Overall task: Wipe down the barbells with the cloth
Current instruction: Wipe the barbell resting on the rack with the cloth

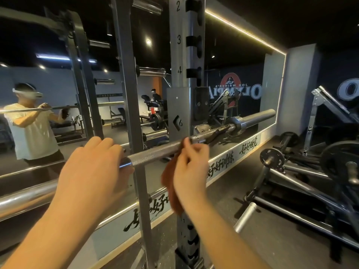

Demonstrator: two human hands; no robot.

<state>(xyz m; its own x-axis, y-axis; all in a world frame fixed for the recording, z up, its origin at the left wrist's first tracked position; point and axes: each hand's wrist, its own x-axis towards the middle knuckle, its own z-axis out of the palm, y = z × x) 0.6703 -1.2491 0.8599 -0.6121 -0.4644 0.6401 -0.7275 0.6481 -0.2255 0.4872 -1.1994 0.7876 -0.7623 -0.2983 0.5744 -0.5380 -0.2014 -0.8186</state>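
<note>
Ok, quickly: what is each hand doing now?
Left hand: closed around the barbell.
Right hand: holding the cloth at the barbell.

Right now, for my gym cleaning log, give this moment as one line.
phase: wiping | left hand: grips barbell | right hand: pinches cloth at knurled shaft | barbell: on rack

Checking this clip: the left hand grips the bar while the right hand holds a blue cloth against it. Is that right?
Not quite. The cloth is rust-orange, not blue, as the head view shows. The rest holds: the left hand grips the bar and the right hand holds the cloth against it.
</note>
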